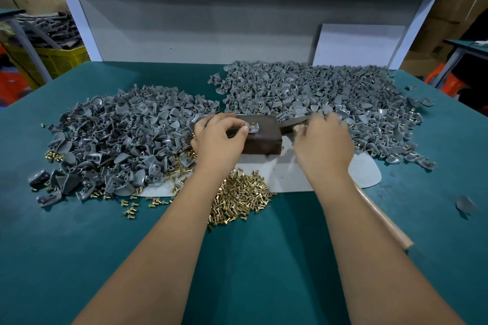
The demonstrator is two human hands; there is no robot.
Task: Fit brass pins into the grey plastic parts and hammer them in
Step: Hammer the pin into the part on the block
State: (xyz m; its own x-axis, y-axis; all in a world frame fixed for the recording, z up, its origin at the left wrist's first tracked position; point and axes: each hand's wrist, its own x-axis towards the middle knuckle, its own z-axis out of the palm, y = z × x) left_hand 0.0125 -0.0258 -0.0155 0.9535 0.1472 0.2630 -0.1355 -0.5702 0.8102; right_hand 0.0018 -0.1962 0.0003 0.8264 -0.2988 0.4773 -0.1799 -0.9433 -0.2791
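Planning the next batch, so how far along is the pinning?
Done: the right pile shows parts with brass pins. In hand: left hand holds a part on the block; right hand grips a blurred tool. Left: the big left pile and loose pins.

Part heaps (126, 134) flanking block (261, 137) (close)
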